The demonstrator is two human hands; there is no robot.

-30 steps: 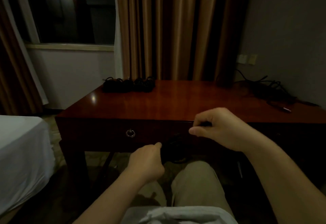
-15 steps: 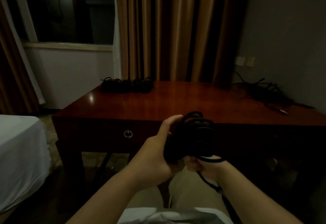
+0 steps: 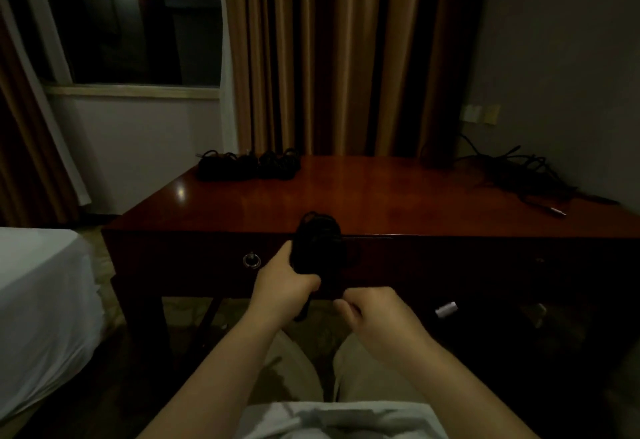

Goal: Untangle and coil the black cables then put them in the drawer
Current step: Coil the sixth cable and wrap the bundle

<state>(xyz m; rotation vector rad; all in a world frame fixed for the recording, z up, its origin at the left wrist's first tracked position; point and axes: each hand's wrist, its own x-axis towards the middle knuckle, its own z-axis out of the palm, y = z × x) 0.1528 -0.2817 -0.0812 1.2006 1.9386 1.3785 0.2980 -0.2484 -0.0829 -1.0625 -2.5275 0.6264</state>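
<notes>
Before worktop (image 3: 381,203): left hand (image 3: 282,286) gripping coil (image 3: 320,251), right hand (image 3: 372,310) fingers curled, seemingly pinching its tail. Coiling nearly finished; next, drawer (image 3: 194,265).

Coiled cables (image 3: 247,166) sit upper left on the desk (image 3: 381,196) — a loose tangle (image 3: 519,172) far right. A held bundle (image 3: 320,248) hangs centre-frame before the drawer front (image 3: 194,260) — bed (image 3: 38,300) at left.

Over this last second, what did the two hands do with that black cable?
The left hand took hold of the black coiled cable bundle and raised it in front of the dark red wooden desk. The right hand dropped from the desk edge to below the bundle, fingers curled. The coiled cables at the back left and the loose tangle stayed put.
</notes>
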